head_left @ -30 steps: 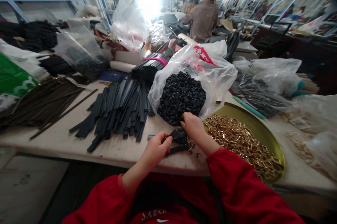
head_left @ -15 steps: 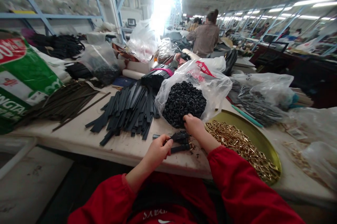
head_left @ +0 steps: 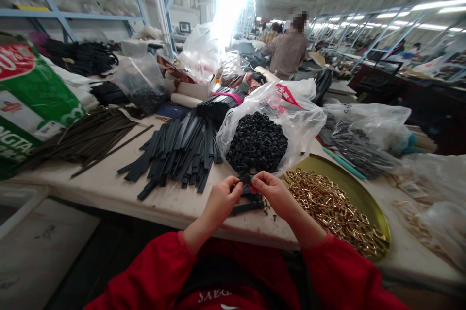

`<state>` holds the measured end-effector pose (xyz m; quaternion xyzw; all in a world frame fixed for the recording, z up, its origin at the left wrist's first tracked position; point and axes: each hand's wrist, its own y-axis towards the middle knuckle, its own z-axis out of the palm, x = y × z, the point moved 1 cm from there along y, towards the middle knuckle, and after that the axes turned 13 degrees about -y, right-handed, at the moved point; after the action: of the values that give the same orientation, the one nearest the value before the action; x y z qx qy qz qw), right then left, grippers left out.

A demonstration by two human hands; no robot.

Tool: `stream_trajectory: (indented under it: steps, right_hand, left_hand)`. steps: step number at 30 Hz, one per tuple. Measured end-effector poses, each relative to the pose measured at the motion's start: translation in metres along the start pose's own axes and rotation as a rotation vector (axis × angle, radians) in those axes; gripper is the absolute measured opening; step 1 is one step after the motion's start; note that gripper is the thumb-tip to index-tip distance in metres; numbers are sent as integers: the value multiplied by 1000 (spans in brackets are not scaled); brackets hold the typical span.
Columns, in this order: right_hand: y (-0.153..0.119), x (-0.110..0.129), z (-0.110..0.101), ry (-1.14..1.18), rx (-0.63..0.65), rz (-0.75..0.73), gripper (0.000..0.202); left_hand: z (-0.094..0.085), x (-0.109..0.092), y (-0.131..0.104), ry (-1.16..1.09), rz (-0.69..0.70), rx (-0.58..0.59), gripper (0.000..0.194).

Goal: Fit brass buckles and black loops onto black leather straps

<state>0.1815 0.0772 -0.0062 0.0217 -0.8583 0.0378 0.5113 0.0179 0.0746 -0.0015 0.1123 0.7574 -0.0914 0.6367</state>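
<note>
My left hand [head_left: 222,199] pinches a short black strap [head_left: 245,179] in front of the bag. My right hand [head_left: 275,194] is closed at the strap's other end, thumb and fingers pressed on what looks like a small black loop, mostly hidden. Just behind the hands, an open clear plastic bag [head_left: 307,118] holds a heap of black loops [head_left: 257,142]. Under the hands lie more black straps [head_left: 247,207], with small gold-coloured bits beside them. To the right, gold buckles [head_left: 335,210] are piled on a round gold tray [head_left: 382,220].
Flat dark strips [head_left: 182,149] are fanned out on the left of the table [head_left: 109,196]. Thin brown strips [head_left: 87,140] and a green package [head_left: 43,101] lie farther left. A teal stick [head_left: 344,163] rests behind the tray. A person [head_left: 289,52] is at the back.
My right hand has left the heap of loops and come down to meet my left hand. The strap in my left hand has risen slightly, and both hands now work at it.
</note>
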Motion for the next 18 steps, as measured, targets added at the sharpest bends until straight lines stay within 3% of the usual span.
stream_trajectory:
  steps: [2, 4, 9, 11, 14, 18]
  right_hand:
    - [-7, 0, 5, 228, -25, 78, 29]
    - [-10, -2, 7, 302, -32, 120, 32]
    - [-14, -3, 6, 224, 110, 118, 28]
    - [-18, -3, 6, 218, 149, 153, 28]
    - [-25, -3, 9, 306, 79, 195, 28]
    - [-36, 0, 17, 368, 55, 145, 29]
  left_hand:
    - [1, 0, -1, 23, -16, 63, 28]
    - [-2, 0, -2, 46, -62, 139, 28]
    - [-6, -2, 0, 138, -146, 314, 26]
    - [-3, -3, 0, 136, -128, 316, 25]
    - [2, -3, -4, 39, -75, 267, 21]
    - [5, 1, -12, -122, -80, 253, 29]
